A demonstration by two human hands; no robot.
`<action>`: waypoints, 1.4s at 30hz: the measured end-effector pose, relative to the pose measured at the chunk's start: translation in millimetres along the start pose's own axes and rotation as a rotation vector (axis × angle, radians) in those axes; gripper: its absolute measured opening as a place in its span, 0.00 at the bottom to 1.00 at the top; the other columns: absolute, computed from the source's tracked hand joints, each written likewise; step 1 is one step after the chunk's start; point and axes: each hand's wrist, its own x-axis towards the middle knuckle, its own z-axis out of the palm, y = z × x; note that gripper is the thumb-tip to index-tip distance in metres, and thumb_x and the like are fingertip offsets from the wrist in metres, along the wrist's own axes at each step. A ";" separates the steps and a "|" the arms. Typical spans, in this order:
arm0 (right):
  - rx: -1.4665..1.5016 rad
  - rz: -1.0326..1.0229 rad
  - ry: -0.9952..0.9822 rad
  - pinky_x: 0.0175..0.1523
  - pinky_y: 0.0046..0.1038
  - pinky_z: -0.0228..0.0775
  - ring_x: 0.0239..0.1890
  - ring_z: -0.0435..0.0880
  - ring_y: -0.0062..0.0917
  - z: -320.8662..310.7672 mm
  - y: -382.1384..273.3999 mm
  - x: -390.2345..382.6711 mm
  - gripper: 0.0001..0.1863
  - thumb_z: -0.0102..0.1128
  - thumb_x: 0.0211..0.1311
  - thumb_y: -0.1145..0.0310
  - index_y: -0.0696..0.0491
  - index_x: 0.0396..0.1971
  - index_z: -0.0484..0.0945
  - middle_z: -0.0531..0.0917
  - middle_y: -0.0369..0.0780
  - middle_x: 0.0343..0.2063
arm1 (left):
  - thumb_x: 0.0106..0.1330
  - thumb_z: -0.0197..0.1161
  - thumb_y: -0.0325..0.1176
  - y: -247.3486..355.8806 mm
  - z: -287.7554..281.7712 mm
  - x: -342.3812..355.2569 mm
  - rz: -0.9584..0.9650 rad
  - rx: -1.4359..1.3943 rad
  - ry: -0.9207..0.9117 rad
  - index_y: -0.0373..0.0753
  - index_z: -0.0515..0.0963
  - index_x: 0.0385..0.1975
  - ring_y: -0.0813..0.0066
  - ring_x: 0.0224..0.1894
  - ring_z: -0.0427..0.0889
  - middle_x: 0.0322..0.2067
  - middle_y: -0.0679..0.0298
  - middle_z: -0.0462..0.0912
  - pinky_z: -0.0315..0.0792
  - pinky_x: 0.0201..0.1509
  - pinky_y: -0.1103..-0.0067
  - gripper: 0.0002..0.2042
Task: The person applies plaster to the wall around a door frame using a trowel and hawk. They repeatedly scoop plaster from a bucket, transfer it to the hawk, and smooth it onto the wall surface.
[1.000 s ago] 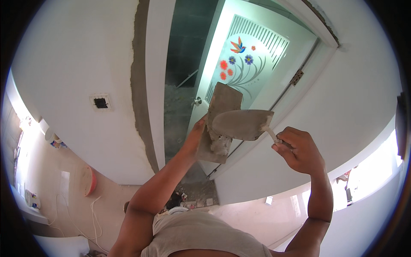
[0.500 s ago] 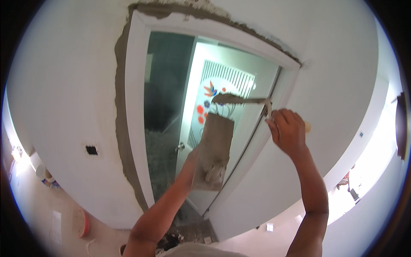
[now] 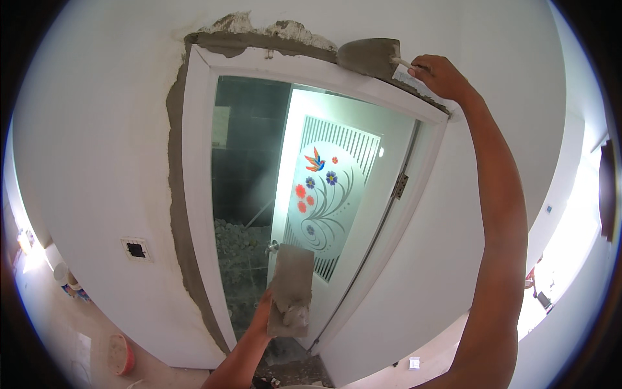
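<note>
My right hand (image 3: 440, 76), fingers closed round the handle, holds a trowel (image 3: 370, 56). The trowel's mortar-smeared blade lies against the wall above the door frame, over the strip of grey mortar (image 3: 285, 47) along its top edge. Lower down, my left hand (image 3: 264, 310) holds up a rectangular mortar board (image 3: 295, 269) in front of the doorway. A lump of wet mortar (image 3: 295, 315) sits toward its near end. The board hides most of the left fingers. Mortar also runs down the left side of the white door frame (image 3: 199, 162).
A white door (image 3: 369, 246) with a flower-and-bird glass panel stands ajar inside the frame. On the wall at left is a square socket box (image 3: 136, 249). A red bucket (image 3: 121, 355) stands on the floor at lower left. Rubble (image 3: 243, 253) shows beyond the doorway.
The trowel has gone up from beside the board to the wall above the frame, its blade now broadside to view. The mortar board has moved down and slightly left.
</note>
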 end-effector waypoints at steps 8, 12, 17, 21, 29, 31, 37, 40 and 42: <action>0.044 0.078 -0.195 0.34 0.31 0.68 0.25 0.75 0.25 -5.7 17.3 38.0 0.20 0.57 0.65 0.55 0.59 0.29 0.83 0.78 0.39 0.19 | 0.77 0.45 0.36 -14.7 -33.4 8.3 0.025 0.016 -0.007 0.35 0.65 0.60 0.67 0.46 0.81 0.48 0.56 0.76 0.82 0.47 0.72 0.17; 0.080 0.076 -0.277 0.30 0.29 0.68 0.21 0.73 0.22 -2.0 21.1 55.3 0.19 0.57 0.64 0.57 0.58 0.25 0.82 0.76 0.36 0.15 | 0.77 0.46 0.36 -9.0 -19.6 3.0 -0.001 -0.053 0.093 0.35 0.65 0.60 0.66 0.46 0.81 0.49 0.56 0.76 0.81 0.48 0.73 0.17; 0.063 0.104 -0.226 0.25 0.28 0.71 0.20 0.78 0.22 -4.1 27.1 56.7 0.16 0.61 0.62 0.64 0.60 0.20 0.78 0.79 0.39 0.16 | 0.76 0.47 0.37 -17.4 -35.9 -0.2 -0.002 -0.105 0.111 0.35 0.66 0.59 0.65 0.46 0.81 0.47 0.56 0.76 0.82 0.46 0.71 0.18; -0.049 -0.013 -0.081 0.29 0.32 0.71 0.22 0.78 0.30 -10.9 79.2 35.3 0.18 0.58 0.63 0.59 0.60 0.24 0.80 0.79 0.43 0.18 | 0.76 0.47 0.39 -18.2 -25.2 -9.8 0.002 -0.049 0.161 0.36 0.65 0.59 0.64 0.44 0.82 0.45 0.57 0.77 0.82 0.43 0.70 0.18; 0.031 0.108 0.084 0.38 0.37 0.69 0.29 0.77 0.38 18.5 51.8 -20.7 0.19 0.58 0.66 0.57 0.60 0.35 0.82 0.81 0.49 0.25 | 0.75 0.48 0.39 -19.1 -40.6 -19.1 -0.012 -0.129 0.079 0.35 0.65 0.58 0.65 0.44 0.83 0.45 0.56 0.77 0.83 0.41 0.70 0.18; 0.033 0.062 0.127 0.37 0.37 0.68 0.26 0.76 0.38 20.4 50.1 -21.5 0.18 0.58 0.66 0.57 0.60 0.34 0.82 0.80 0.49 0.22 | 0.75 0.48 0.38 -22.0 -44.2 -20.3 0.012 -0.044 0.091 0.35 0.65 0.59 0.65 0.44 0.82 0.46 0.55 0.77 0.83 0.42 0.70 0.18; -0.064 0.019 0.074 0.37 0.40 0.69 0.26 0.77 0.43 19.0 47.5 -12.0 0.18 0.57 0.67 0.58 0.60 0.32 0.82 0.80 0.49 0.22 | 0.75 0.47 0.33 -31.6 -61.4 -18.8 0.135 0.489 0.050 0.34 0.64 0.60 0.66 0.46 0.82 0.47 0.55 0.77 0.83 0.44 0.70 0.18; -0.125 0.044 0.067 0.39 0.42 0.70 0.29 0.78 0.45 13.8 36.9 -7.6 0.17 0.56 0.67 0.58 0.59 0.32 0.82 0.82 0.49 0.25 | 0.75 0.47 0.33 -24.8 -44.9 -22.5 0.022 -0.138 0.004 0.34 0.64 0.60 0.66 0.46 0.82 0.47 0.55 0.77 0.83 0.45 0.70 0.17; -0.193 0.025 0.108 0.40 0.43 0.70 0.31 0.79 0.45 12.7 37.4 -5.0 0.17 0.56 0.67 0.58 0.59 0.31 0.82 0.82 0.49 0.26 | 0.75 0.47 0.34 -22.4 -34.7 -23.5 0.007 -0.216 -0.037 0.34 0.64 0.60 0.66 0.45 0.82 0.47 0.55 0.77 0.83 0.45 0.70 0.17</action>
